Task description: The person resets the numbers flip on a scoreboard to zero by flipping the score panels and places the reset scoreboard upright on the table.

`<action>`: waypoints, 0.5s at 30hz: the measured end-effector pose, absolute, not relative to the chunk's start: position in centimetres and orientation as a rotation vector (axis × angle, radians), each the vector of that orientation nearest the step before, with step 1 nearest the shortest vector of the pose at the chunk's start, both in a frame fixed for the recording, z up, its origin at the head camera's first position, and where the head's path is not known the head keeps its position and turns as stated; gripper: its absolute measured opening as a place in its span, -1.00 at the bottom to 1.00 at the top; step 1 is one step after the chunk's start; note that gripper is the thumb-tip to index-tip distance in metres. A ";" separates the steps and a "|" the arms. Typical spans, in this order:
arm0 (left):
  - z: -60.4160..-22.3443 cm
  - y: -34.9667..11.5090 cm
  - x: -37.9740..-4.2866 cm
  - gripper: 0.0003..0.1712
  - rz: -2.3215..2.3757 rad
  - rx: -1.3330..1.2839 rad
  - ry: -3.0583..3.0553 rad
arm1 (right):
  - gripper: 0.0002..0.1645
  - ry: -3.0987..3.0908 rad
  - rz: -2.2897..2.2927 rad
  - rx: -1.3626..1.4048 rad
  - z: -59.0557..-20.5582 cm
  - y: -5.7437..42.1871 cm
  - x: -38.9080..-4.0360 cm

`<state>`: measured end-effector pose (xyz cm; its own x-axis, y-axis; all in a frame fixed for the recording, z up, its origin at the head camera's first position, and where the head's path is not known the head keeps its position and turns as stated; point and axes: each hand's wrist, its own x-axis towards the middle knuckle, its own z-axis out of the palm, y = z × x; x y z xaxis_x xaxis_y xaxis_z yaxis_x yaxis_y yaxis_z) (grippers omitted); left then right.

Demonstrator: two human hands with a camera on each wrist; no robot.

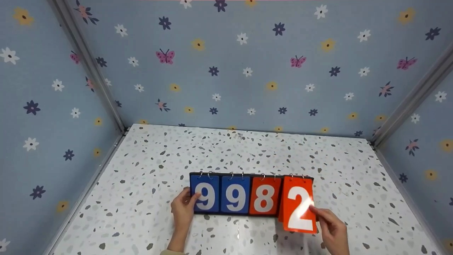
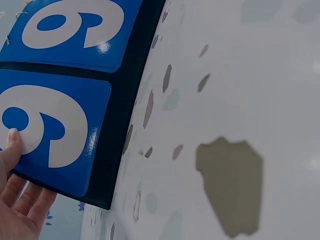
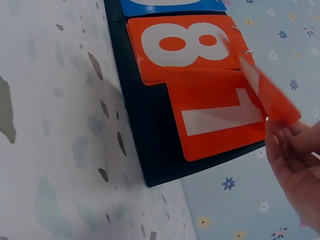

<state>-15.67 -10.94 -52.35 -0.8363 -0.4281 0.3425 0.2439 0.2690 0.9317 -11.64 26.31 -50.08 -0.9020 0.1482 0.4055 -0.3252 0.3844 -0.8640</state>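
Observation:
A flip scoreboard [image 3: 152,135] with a black backing stands on the speckled table, its number cards hung on metal rings. In the head view it reads 9 and 9 on blue cards, then 8 on a red card [image 1: 265,195] and 2 on the rightmost red card [image 1: 299,209]. My left hand [image 1: 183,207] holds the left end, thumb on the front of the blue 9 card [image 2: 70,145] and fingers behind. My right hand [image 1: 332,226] pinches the rightmost card's edge. In the right wrist view a lifted card [image 3: 275,100] is tilted in those fingers, above a 1 card [image 3: 220,120].
The white table [image 1: 247,152] carries grey speckles. Blue panels [image 1: 230,63] printed with flowers and butterflies rise behind it and at both sides, joined by metal corner posts [image 1: 90,63].

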 end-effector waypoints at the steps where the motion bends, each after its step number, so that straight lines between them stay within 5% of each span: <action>1: -52.3 -10.9 -15.6 -0.80 -1.606 0.169 -2.004 | -0.66 -2.209 1.557 0.164 -49.6 26.3 -11.5; 7: -52.2 -11.0 -15.6 -0.80 -1.580 0.164 -2.013 | -0.65 -2.162 1.492 0.144 -47.9 26.3 -11.6; 15: -52.1 -10.9 -15.6 -0.81 -1.566 0.175 -2.036 | -0.68 -1.903 1.414 0.494 -45.0 26.5 -13.7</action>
